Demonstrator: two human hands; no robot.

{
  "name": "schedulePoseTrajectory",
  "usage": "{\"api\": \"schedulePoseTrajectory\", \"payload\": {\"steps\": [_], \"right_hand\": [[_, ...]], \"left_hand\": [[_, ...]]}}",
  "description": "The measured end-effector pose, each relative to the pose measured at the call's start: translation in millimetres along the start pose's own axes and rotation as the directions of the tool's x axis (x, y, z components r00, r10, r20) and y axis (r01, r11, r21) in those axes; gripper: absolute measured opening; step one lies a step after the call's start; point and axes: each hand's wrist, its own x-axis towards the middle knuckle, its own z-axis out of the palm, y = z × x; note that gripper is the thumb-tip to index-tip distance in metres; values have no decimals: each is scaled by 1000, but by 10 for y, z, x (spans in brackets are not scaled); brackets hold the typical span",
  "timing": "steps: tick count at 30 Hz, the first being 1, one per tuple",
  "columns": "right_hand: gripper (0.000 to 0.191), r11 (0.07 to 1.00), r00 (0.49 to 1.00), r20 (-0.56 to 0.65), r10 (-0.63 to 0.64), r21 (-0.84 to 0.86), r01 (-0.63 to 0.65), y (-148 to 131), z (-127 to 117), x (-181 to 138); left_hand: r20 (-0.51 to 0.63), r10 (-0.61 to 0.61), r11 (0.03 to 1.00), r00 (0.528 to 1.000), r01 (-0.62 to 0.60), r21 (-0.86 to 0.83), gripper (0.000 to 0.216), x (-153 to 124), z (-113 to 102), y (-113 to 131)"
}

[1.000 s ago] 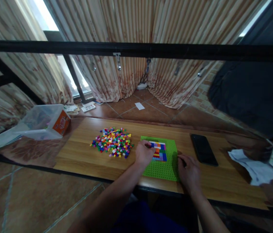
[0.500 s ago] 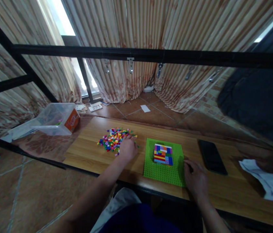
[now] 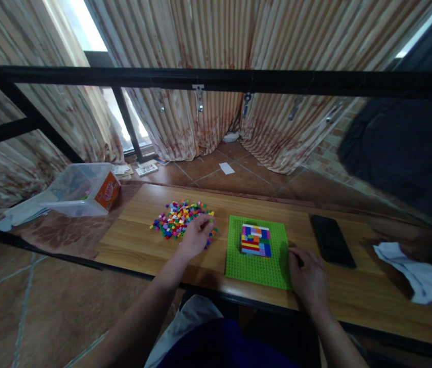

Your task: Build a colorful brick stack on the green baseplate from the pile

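Picking from the bricks (image 3: pixel 179 221), the left hand (image 3: pixel 195 236) spreads loose fingers, grip unclear, while the right hand (image 3: pixel 308 276), curled, steadies the baseplate (image 3: pixel 257 263); next move likely needs one brick pinched.

A black phone (image 3: pixel 333 240) lies flat on the wooden worktop (image 3: pixel 142 240), toward its right end. Further right, crumpled white paper (image 3: pixel 418 271) rests near the edge. On the left, a clear plastic tub (image 3: pixel 81 190) with an orange label lies tipped on its side. A black metal bar (image 3: pixel 216 81) crosses the view. Behind it hang striped curtains (image 3: pixel 208 41), and a white scrap (image 3: pixel 226 168) lies on the tiled floor (image 3: pixel 200 171).
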Motion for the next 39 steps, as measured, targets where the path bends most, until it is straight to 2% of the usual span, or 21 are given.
{"api": "schedulePoseTrajectory", "payload": {"steps": [4, 7, 9, 12, 14, 16, 19, 23, 27, 29, 34, 39], "right_hand": [[31, 1000, 1000, 2, 13, -14, -13, 6, 5, 2], [31, 1000, 1000, -6, 24, -16, -24, -2, 6, 2], [31, 999, 1000, -11, 28, -16, -28, -10, 5, 3], [31, 999, 999, -12, 33, -15, -33, -13, 4, 3], [30, 999, 999, -9, 33, -8, -33, -7, 6, 1], [30, 1000, 1000, -5, 29, -1, -29, 2, 10, -1], [29, 1000, 1000, -5, 22, 1, -22, 11, 14, -4], [28, 1000, 1000, -3, 20, -11, -20, 5, 14, -5], [28, 1000, 1000, 0, 15, -1, -15, 3, 13, -4], [28, 1000, 1000, -4, 15, 3, -15, 4, 13, -3], [28, 999, 1000, -2, 29, 14, -29, -6, 13, -3], [28, 999, 1000, -2, 29, 28, -29, -15, 17, -1]], "left_hand": [[25, -182, 911, 983, 178, -372, 27, -95, 35, 36], [51, -284, 824, 957, 271, -497, 33, -139, 54, 75], [50, -309, 808, 950, 290, -513, 33, -143, 60, 83], [0, -265, 882, 964, 243, -404, 29, -105, 47, 48], [-73, -187, 962, 980, 167, -215, 23, -54, 12, -1], [-121, -83, 995, 989, 88, 38, 17, 2, -44, -49], [-108, 34, 944, 994, 4, 330, 15, 63, -140, -85], [-122, 77, 875, 989, -9, 484, 17, 69, -218, -61], [-165, 64, 887, 984, 20, 462, 20, 6, -157, -9], [-137, 63, 908, 989, 0, 419, 18, -47, -55, 19], [30, 91, 972, 995, -96, 213, 9, -193, 342, 75], [45, 87, 990, 995, -92, 105, 10, -255, 696, 80]]}}
